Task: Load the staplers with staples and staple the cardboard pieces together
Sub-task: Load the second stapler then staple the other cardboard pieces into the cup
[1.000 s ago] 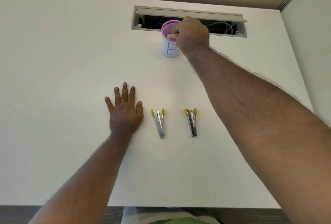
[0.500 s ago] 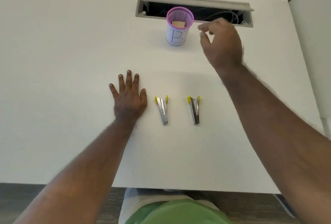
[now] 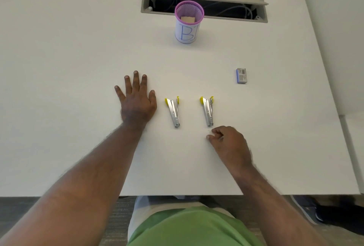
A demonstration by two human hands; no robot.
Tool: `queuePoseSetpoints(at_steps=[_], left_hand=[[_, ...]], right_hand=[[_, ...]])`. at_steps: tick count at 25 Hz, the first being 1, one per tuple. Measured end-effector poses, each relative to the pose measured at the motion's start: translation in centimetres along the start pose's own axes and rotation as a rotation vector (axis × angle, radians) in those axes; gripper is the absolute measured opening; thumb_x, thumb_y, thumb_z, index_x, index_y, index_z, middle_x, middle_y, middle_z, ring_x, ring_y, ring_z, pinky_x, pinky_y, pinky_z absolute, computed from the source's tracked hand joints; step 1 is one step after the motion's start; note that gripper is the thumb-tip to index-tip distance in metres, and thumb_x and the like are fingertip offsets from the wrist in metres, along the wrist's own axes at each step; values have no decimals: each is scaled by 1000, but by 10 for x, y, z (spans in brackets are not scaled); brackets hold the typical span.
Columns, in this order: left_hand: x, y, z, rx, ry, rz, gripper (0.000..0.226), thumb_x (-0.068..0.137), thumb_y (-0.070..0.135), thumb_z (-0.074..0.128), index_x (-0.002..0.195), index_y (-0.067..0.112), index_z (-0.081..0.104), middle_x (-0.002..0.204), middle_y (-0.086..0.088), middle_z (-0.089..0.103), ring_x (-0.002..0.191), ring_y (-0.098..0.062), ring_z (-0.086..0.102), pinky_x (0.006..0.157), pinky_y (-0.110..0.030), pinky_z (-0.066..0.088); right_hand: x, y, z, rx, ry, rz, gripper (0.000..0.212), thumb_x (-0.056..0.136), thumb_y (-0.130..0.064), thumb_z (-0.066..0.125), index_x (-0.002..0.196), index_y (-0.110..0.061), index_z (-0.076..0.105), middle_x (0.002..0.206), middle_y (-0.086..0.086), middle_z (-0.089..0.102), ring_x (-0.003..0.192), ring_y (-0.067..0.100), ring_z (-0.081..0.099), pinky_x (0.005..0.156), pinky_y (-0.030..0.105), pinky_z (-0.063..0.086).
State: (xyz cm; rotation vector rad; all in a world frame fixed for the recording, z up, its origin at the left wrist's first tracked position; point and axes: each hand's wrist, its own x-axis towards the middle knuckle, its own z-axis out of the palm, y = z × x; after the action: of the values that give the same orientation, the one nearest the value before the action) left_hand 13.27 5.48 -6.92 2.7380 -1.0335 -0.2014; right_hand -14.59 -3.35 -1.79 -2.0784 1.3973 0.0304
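Note:
Two small silver staplers with yellow tips lie side by side on the white table, the left stapler [image 3: 174, 112] and the right stapler [image 3: 208, 110]. My left hand [image 3: 136, 99] rests flat, fingers spread, just left of the left stapler. Just below the right stapler's near end is my right hand [image 3: 228, 143], fingers curled, holding nothing I can see. A pink mesh cup [image 3: 188, 21] marked "B" stands at the back with cardboard pieces [image 3: 188, 19] inside. A small blue staple box [image 3: 241, 75] lies to the right.
An open cable slot [image 3: 204, 4] with wires runs along the back of the table [image 3: 69, 58] behind the cup. A partition wall stands on the right. The table's near edge is close to my body.
My right hand left the cup at the back and came down to the near end of the right stapler. The staple box has come into view. My left hand has stayed flat.

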Motion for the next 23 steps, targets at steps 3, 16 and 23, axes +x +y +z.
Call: queuePoseSetpoints(at_steps=[3, 16, 23], left_hand=[[0, 0, 0, -6, 0, 2, 59, 98, 38, 31, 153, 18, 24, 164, -6, 15, 150, -33, 9, 117, -64, 5], [1, -2, 2, -7, 8, 2, 60, 96, 40, 29, 153, 19, 24, 164, -5, 16, 151, -32, 8, 117, -63, 5], [1, -2, 1, -16, 5, -1, 60, 97, 39, 30, 153, 19, 23, 164, -5, 15, 151, -32, 7, 118, -62, 4]], right_hand=[[7, -10, 5, -130, 49, -25, 19, 91, -42, 60, 99, -27, 69, 99, -8, 62, 91, 15, 61, 72, 28, 45], [18, -36, 7, -549, 5, 2, 16, 94, -20, 51, 91, -21, 67, 82, -4, 50, 65, 19, 46, 53, 25, 30], [7, -38, 13, -765, 62, -133, 29, 46, -20, 87, 52, -19, 58, 52, -3, 52, 36, 13, 51, 42, 16, 18]])
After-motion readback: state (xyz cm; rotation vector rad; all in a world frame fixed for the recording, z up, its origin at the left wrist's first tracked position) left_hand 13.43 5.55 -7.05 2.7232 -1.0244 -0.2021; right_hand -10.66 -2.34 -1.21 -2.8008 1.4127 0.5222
